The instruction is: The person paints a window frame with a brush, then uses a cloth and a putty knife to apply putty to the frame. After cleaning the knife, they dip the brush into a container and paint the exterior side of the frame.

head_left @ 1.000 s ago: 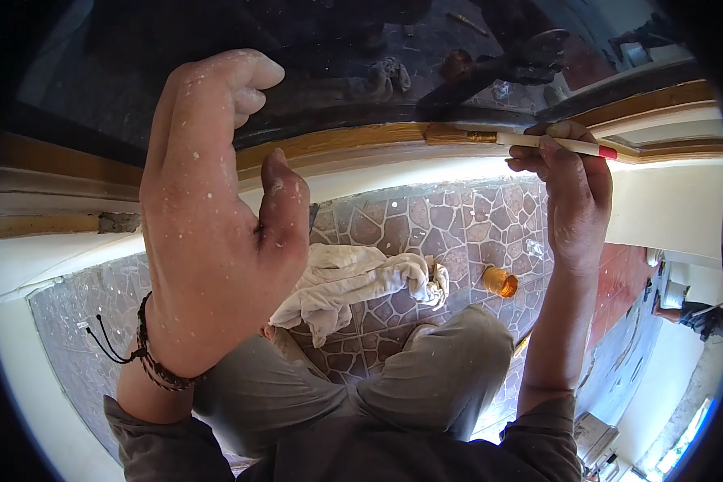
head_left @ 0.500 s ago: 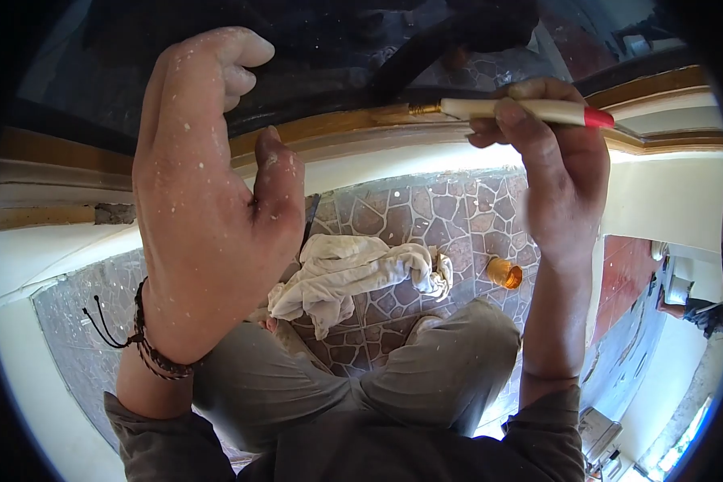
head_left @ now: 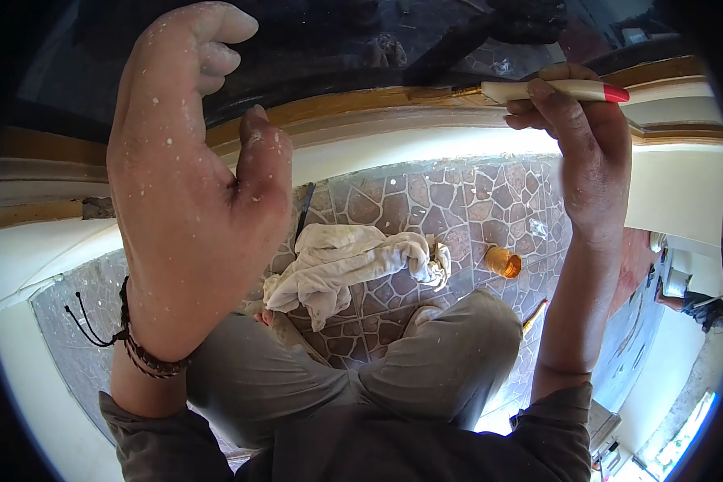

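Observation:
My right hand (head_left: 590,149) grips a paintbrush (head_left: 514,91) with a cream handle and a red end. The brush's bristles lie against the brown wooden frame (head_left: 353,102) that runs below the dark glass (head_left: 313,48). My left hand (head_left: 196,161), spotted with pale paint, is raised at the left near the frame. Its fingers are curled loosely with the thumb apart, and nothing shows between them. A braided bracelet circles its wrist.
A cream cloth (head_left: 345,265) lies crumpled on the stone-patterned floor (head_left: 385,309), with an orange-stained cup (head_left: 503,262) to its right. A thin dark tool (head_left: 304,210) lies behind the cloth. Another slim tool (head_left: 536,315) lies beside my right forearm.
My right hand and the brush have moved right and slightly up along the frame. My left hand has shifted a little left and up.

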Available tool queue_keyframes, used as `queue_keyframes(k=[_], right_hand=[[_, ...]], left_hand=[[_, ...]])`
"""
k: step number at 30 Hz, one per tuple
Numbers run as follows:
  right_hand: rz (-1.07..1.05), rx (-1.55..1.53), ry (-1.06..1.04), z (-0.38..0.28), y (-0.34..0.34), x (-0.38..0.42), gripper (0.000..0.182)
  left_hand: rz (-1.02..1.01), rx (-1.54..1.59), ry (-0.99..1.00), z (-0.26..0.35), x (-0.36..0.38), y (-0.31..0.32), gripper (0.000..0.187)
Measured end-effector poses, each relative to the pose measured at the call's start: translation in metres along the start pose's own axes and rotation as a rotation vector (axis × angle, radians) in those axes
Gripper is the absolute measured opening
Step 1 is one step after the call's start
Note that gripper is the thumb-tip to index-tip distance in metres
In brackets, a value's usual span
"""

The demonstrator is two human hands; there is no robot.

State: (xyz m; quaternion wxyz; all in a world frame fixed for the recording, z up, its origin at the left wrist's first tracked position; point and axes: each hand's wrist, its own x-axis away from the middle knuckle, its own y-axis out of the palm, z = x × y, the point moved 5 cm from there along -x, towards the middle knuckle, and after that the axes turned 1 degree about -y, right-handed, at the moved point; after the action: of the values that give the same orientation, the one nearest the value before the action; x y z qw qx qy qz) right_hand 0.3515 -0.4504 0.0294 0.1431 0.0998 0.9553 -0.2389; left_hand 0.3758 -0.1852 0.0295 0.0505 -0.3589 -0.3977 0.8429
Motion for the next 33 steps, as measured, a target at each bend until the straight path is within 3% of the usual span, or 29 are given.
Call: queue_keyframes(k=[6, 14, 33], right_hand=[[-0.022, 0.041, -0.002, 0.005, -0.006, -0.005, 0.03], [-0.053, 0.058, -0.034, 0.007, -0.013, -0.009, 0.031], [-0.059, 0.273, 0.059, 0.022, -0.042, -0.011, 0.033]], left_hand=[[-0.005, 0.039, -0.048, -0.003, 0.001, 0.002, 0.051], [-0.004, -0.063, 0.06, -0.003, 0.001, 0.0, 0.048], [-0.004, -0.081, 0.085, -0.002, 0.0, -0.001, 0.045]])
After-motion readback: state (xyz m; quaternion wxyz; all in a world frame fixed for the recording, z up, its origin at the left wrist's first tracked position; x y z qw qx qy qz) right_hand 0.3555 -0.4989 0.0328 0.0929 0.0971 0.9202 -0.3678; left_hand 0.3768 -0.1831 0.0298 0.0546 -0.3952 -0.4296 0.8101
